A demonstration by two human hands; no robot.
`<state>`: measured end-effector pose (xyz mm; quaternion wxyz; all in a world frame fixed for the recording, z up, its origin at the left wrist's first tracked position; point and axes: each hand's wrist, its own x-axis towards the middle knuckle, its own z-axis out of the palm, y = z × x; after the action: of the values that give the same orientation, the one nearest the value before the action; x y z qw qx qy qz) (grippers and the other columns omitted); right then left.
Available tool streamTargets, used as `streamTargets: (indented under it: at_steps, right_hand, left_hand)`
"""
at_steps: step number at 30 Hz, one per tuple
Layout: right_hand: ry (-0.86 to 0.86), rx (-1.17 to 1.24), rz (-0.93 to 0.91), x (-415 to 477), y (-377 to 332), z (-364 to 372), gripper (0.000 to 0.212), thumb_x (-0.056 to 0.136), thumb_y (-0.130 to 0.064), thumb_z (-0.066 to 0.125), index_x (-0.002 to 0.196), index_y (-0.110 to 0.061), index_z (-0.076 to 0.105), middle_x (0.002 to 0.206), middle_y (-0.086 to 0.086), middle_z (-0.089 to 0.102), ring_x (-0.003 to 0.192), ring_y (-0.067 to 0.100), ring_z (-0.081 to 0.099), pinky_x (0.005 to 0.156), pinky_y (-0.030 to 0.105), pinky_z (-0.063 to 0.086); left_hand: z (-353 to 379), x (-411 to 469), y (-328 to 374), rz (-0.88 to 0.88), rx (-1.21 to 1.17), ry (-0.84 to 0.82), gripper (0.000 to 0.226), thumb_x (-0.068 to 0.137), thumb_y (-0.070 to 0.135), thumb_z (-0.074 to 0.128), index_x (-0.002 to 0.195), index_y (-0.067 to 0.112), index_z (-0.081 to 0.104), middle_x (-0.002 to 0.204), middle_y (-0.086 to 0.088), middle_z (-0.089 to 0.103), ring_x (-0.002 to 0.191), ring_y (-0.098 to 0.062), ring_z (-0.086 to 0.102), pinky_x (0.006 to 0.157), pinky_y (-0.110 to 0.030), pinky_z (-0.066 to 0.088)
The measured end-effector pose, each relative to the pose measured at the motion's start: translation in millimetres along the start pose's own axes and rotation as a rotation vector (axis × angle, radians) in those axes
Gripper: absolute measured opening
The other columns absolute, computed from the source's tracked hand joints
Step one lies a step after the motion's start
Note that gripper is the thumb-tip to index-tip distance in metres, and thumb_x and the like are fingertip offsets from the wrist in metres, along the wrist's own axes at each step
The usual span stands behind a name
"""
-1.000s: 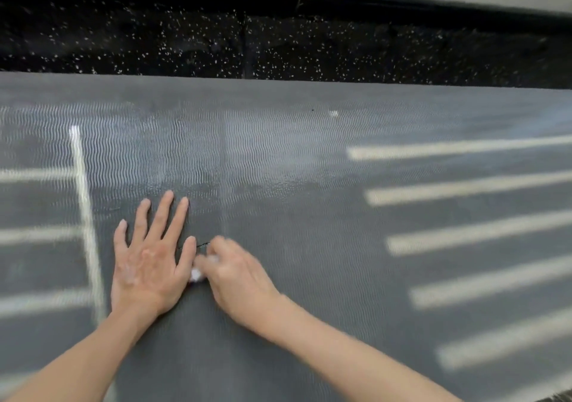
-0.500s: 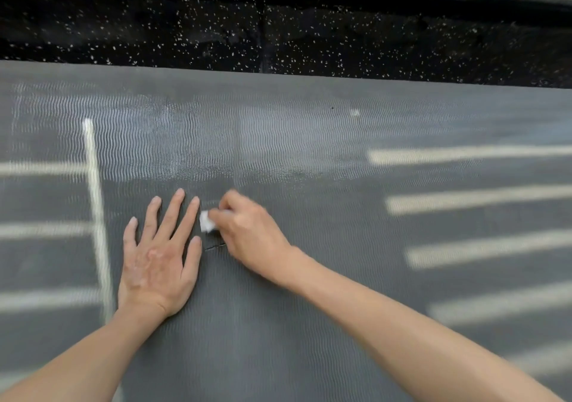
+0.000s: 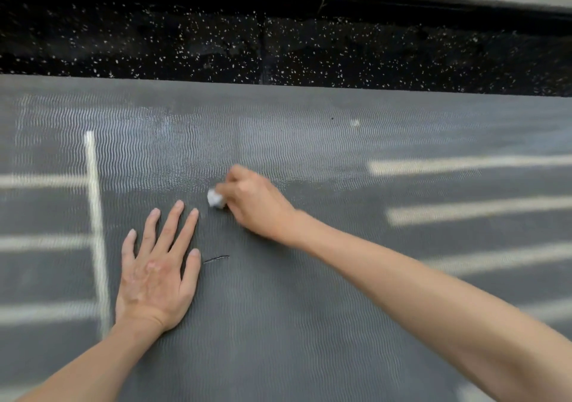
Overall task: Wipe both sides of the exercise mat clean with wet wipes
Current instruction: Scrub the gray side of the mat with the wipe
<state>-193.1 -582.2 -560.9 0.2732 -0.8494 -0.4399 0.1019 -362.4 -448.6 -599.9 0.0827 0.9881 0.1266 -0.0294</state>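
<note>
Since the earlier frames the right hand has been carried farther away, from just beside the left thumb to a spot beyond the left fingertips. The wet wipe has been taken with it, while the left hand has been kept in place.

The wipe is pinched as a small crumpled wad between the right thumb and curled fingers, with only its left end showing. It is pressed onto the exercise mat, which lies flat on the black speckled floor and fills the near part of the view. The left hand is laid palm down on the mat, fingers straight and spread, with nothing held (it is probably there to pin the mat). A thin dark mark is seen just right of the left thumb, nearer than the wipe and apart from it; what it is cannot be told.

Scrubbing of the upturned face, in near-to-far strokes, is judged to be the step in hand. A sheen on the far part suggests that strip has been covered.

Next, the stroke would need to be drawn back over the mark or shifted right toward the white lines. Firm pressure should be kept and the bracing hand moved along. Turning the mat over appears to be left for later.
</note>
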Motion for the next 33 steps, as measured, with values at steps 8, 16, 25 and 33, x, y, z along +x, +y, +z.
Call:
streamTargets:
  at_steps: [8, 16, 25, 33]
  right_hand:
    - [-0.129, -0.005, -0.152, -27, -3, 5, 0.01, 0.084, -0.003, 0.056, 0.081, 0.002, 0.064, 0.083, 0.017, 0.051, 0.058, 0.034, 0.051, 0.049, 0.037, 0.044]
    - [0.193, -0.096, 0.103, 40, 25, 4, 0.019, 0.087, -0.005, 0.049, 0.083, 0.002, 0.067, 0.079, 0.018, 0.051, 0.061, 0.036, 0.054, 0.051, 0.038, 0.046]
    - [0.226, -0.155, 0.176, 109, 46, -13, 0.023, 0.094, -0.002, 0.049, 0.094, 0.001, 0.072, 0.082, 0.01, 0.043, 0.069, 0.028, 0.048, 0.057, 0.032, 0.034]
    - [0.24, -0.141, 0.376, 135, 66, -36, 0.034, 0.083, 0.005, 0.043, 0.053, -0.011, 0.047, 0.075, 0.007, 0.041, 0.069, 0.024, 0.039, 0.058, 0.029, 0.025]
  left_hand:
    - [0, 0, 1, -0.003, -0.004, -0.011, 0.061, 0.094, 0.039, 0.031, 0.153, 0.024, 0.032, 0.16, 0.001, 0.028, 0.144, -0.032, 0.029, 0.112, -0.052, 0.02]
    - [0, 0, 0, -0.002, 0.012, -0.018, 0.061, 0.094, 0.039, 0.033, 0.153, 0.026, 0.033, 0.161, 0.004, 0.026, 0.145, -0.028, 0.027, 0.113, -0.051, 0.021]
    - [1, -3, -1, -0.002, 0.005, -0.029, 0.06, 0.095, 0.04, 0.032, 0.154, 0.027, 0.031, 0.162, 0.005, 0.024, 0.147, -0.026, 0.022, 0.114, -0.049, 0.018]
    - [-2, -3, -1, 0.004, 0.002, -0.048, 0.06, 0.095, 0.04, 0.032, 0.154, 0.026, 0.031, 0.162, 0.005, 0.024, 0.148, -0.026, 0.02, 0.115, -0.05, 0.018]
